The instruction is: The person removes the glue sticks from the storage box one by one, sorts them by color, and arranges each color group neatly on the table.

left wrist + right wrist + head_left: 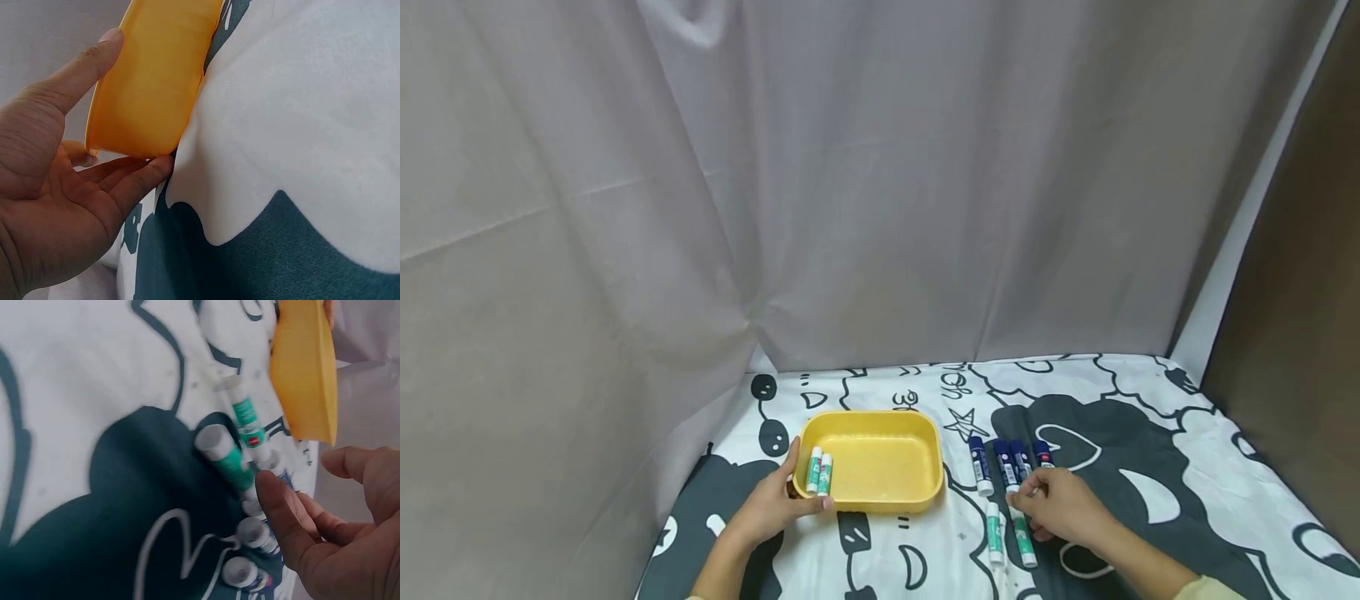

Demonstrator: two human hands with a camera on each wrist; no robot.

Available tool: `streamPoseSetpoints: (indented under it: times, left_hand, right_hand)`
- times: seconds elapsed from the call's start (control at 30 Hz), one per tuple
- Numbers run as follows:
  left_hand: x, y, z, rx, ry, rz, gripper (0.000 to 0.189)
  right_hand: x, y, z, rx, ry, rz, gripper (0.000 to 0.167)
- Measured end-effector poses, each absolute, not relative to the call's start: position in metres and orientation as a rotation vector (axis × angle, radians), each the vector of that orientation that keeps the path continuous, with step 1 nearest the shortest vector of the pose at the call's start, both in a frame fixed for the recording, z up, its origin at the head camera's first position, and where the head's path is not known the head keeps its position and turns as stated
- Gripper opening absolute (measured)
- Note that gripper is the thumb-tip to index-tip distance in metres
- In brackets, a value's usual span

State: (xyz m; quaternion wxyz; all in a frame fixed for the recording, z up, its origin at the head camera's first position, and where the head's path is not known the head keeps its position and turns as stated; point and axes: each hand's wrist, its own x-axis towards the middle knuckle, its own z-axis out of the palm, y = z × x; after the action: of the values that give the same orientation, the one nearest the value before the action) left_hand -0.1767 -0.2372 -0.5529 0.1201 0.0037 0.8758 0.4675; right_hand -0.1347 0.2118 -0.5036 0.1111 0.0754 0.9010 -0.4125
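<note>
A shallow yellow plastic tray (887, 504) lies on the patterned cloth, with two green-and-white glue sticks (819, 472) inside at its left end. My left hand (778, 498) holds the tray's left end, thumb at the near rim and fingers along the side wall. My right hand (1063, 504) is over the row of sticks on the right, its fingertips close beside a green-and-white glue stick (228, 459). In the right wrist view the thumb stands apart from the fingers. Another green-and-white glue stick (994, 533) lies just left of that one.
Several navy-and-white sticks (980, 467) of similar shape lie beyond the green ones, partly behind my right hand. The cloth (955, 550) has a black-and-white cartoon print. A grey curtain (880, 208) hangs behind, and a brown panel (1292, 333) stands at the right.
</note>
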Motion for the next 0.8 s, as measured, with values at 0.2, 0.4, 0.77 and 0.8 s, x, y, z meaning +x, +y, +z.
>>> streamPoseSetpoints:
  times: [0.2, 0.4, 0.77, 0.8]
  left_hand:
    - [-0.18, -0.241, -0.557, 0.072, 2.571, 1.36, 0.14]
    - [-0.174, -0.239, -0.546, -0.018, 2.565, 1.359, 0.139]
    - [-0.174, -0.237, -0.548, 0.028, 2.582, 1.333, 0.14]
    - [-0.174, -0.237, -0.548, 0.031, 2.583, 1.329, 0.14]
  right_hand:
    - [-0.152, 0.195, -0.496, 0.186, 2.625, -1.292, 0.028]
    - [-0.169, 0.168, -0.492, 0.141, 2.53, -1.427, 0.037]
    - [-0.191, 0.121, -0.481, 0.039, 2.369, -1.561, 0.042]
    - [-0.192, 0.118, -0.481, 0.041, 2.358, -1.576, 0.042]
